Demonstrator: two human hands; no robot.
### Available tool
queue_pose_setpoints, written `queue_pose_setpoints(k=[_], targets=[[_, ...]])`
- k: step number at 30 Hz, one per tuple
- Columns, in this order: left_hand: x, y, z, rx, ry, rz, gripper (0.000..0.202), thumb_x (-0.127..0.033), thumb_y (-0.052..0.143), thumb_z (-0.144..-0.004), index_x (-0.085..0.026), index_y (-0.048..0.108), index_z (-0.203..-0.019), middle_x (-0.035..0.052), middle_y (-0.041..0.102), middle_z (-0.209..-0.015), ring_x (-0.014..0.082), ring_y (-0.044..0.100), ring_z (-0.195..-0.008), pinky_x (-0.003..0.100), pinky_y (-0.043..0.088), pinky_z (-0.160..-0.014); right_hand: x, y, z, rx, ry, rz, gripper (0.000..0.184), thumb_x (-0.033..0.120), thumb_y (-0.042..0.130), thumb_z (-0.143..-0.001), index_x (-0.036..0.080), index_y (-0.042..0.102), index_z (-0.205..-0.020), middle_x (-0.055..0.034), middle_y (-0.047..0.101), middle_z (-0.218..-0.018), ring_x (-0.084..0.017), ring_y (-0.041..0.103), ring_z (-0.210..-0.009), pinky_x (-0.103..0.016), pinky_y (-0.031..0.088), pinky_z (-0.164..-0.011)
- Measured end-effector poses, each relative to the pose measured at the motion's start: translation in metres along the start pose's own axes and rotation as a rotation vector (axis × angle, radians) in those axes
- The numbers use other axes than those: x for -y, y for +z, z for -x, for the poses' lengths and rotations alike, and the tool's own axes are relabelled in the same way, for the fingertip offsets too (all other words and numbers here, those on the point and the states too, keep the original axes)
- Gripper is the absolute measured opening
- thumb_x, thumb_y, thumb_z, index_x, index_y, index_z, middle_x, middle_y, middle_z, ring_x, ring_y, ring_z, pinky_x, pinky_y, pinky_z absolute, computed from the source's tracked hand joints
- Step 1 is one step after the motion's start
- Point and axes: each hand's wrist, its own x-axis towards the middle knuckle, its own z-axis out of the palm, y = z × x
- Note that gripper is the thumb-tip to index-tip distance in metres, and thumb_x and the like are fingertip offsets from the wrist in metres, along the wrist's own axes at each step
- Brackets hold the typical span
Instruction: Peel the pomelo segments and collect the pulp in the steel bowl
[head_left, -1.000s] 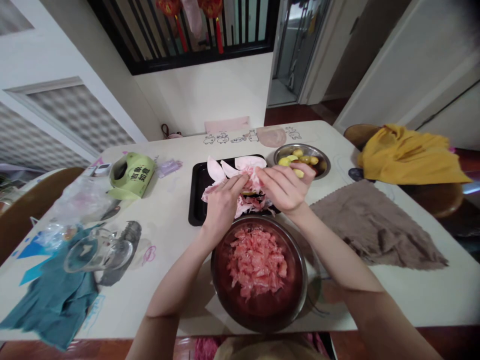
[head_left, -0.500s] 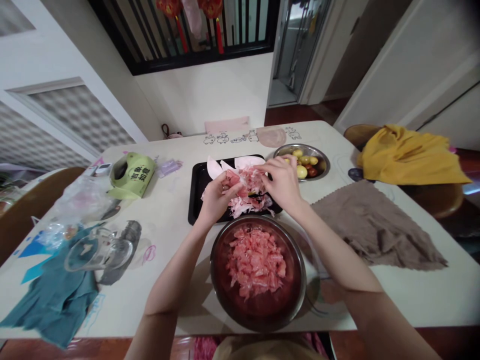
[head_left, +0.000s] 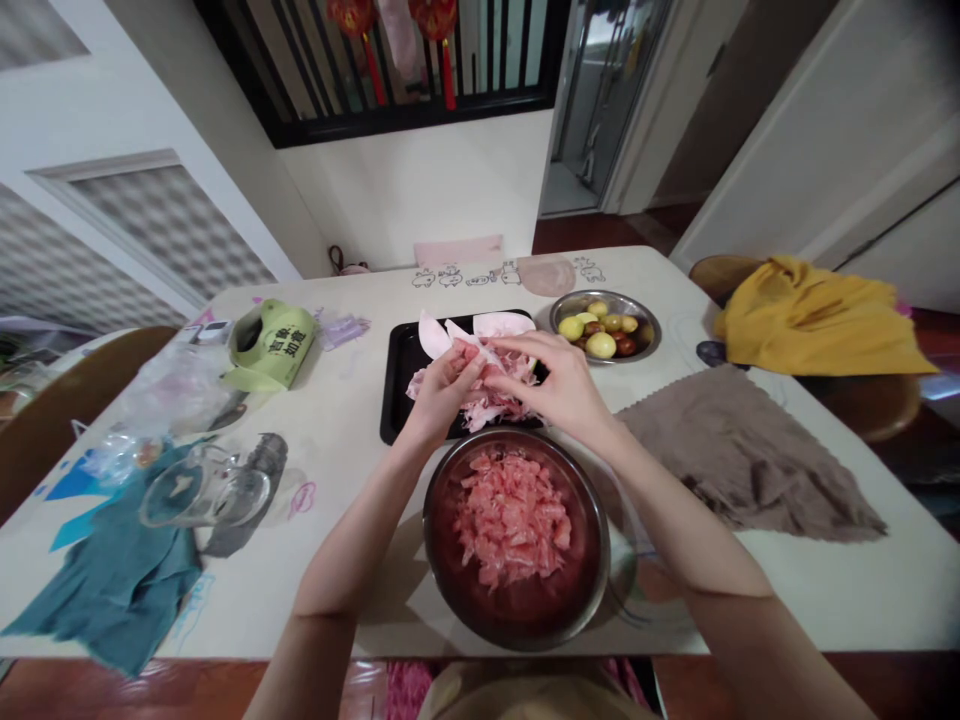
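Note:
Over the black tray both hands meet on a pink pomelo segment with pale skin on it. My left hand pinches it from the left, and the fingers of my right hand close on its other side. Beneath them, torn membrane scraps lie on the tray, partly hidden by the hands. Thick pale peel pieces rest along the tray's far side. Nearer to me stands a steel bowl holding a heap of peeled pink pulp.
A smaller steel bowl of green and brown fruit stands back right. Right lies a brown cloth; a yellow cloth drapes a chair. At left are a glass pitcher, a teal cloth, a green bag and clear plastic.
My right hand has come down and left, closer to my left hand, uncovering more of the fruit bowl. The segment between the hands now shows less. The camera view has shifted slightly.

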Motion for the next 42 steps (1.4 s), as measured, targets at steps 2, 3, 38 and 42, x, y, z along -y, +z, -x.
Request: queue_pose_setpoints(k=[2, 3, 38, 42], targets=[[0.001, 0.006, 0.007, 0.006, -0.021, 0.016, 0.033, -0.04, 0.076, -0.085, -0.015, 0.064, -0.102, 0.005, 0.07, -0.096, 0.0117, 0.069, -0.08, 0.02, 0.059, -0.067, 0.009, 0.001, 0.013, -0.003, -0.038, 0.112, 0.046, 0.039, 0.082, -0.083, 0.024, 0.07, -0.125, -0.0091, 0.075, -0.12, -0.028, 0.068, -0.113, -0.045, 0.052, -0.097], [0.001, 0.009, 0.012, 0.015, -0.035, 0.011, 0.031, -0.038, 0.076, -0.086, -0.016, 0.064, -0.105, 0.0051, 0.07, -0.097, 0.0113, 0.068, -0.081, 0.019, 0.059, -0.067, 0.012, 0.001, 0.021, -0.024, -0.04, 0.174, 0.046, 0.036, 0.081, -0.084, 0.023, 0.069, -0.127, -0.01, 0.074, -0.12, -0.029, 0.068, -0.113, -0.047, 0.053, -0.097], [-0.003, 0.004, 0.106, 0.307, 0.376, -0.734, 0.033, -0.026, 0.05, -0.103, -0.023, 0.07, -0.13, 0.0111, 0.058, -0.15, 0.0247, 0.054, -0.142, 0.049, 0.04, -0.123, 0.057, -0.005, 0.143, -0.117, 0.625, -0.664, 0.041, 0.044, 0.084, -0.079, 0.025, 0.072, -0.115, -0.0051, 0.077, -0.099, -0.019, 0.071, -0.089, -0.036, 0.061, -0.086], [-0.001, -0.003, 0.101, 0.273, 0.346, -0.643, 0.032, -0.025, 0.05, -0.103, -0.023, 0.071, -0.127, 0.0089, 0.072, -0.132, 0.0214, 0.067, -0.125, 0.04, 0.052, -0.113, 0.062, -0.003, 0.14, -0.13, 0.63, -0.668, 0.04, 0.043, 0.083, -0.08, 0.026, 0.073, -0.115, -0.0042, 0.077, -0.098, -0.018, 0.07, -0.087, -0.035, 0.061, -0.084]])
